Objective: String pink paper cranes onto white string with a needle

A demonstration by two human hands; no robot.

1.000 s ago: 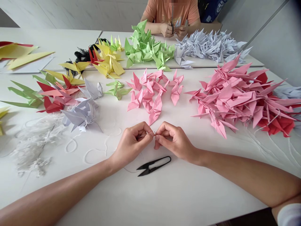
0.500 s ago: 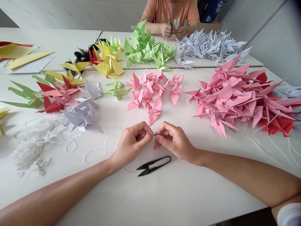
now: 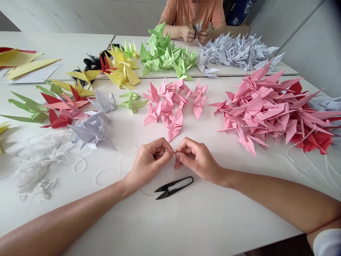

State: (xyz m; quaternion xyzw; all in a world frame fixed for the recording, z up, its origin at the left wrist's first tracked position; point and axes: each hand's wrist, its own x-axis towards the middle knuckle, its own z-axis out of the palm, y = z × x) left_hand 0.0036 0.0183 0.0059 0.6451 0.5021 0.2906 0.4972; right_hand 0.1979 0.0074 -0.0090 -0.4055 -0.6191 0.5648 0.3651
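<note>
My left hand [image 3: 151, 161] is closed in a pinch, with white string [image 3: 119, 163] running from it across the table to the left. Its fingertips meet those of my right hand [image 3: 198, 160], also pinched, at the string's end; anything finer between them is too small to make out. Just below the hands lie black thread snips [image 3: 174, 187], blades pointing left. A loose group of pink paper cranes [image 3: 167, 106] lies right beyond my fingers.
A large heap of pink paper cranes [image 3: 269, 106] covers the right. Green cranes [image 3: 166, 53] and pale-blue cranes [image 3: 242, 51] are piled at the back, near a person [image 3: 193, 21] holding scissors. Tangled white string [image 3: 39, 163] and mixed cranes [image 3: 92, 128] lie left.
My hands keep the same pinch at the same spot. Across the table, the other person's hands and the pale paper piece have shifted slightly.
</note>
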